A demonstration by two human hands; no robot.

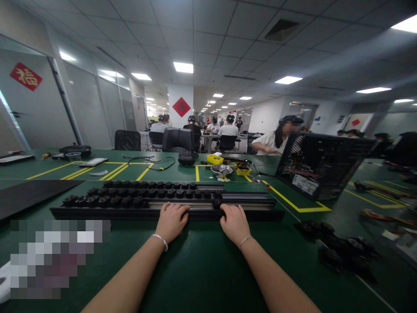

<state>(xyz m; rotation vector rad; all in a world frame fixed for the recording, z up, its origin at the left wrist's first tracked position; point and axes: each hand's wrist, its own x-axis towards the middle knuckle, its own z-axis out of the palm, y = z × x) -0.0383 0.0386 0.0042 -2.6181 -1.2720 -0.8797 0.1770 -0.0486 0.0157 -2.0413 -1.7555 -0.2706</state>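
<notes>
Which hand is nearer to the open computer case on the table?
Right. The right hand rests on the long black rack, below-left of the computer case; the left hand lies farther left.

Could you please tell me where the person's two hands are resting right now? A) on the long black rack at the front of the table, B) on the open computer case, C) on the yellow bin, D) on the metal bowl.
A: the left hand and the right hand both lie on the near edge of the long black rack, well away from the computer case.
</notes>
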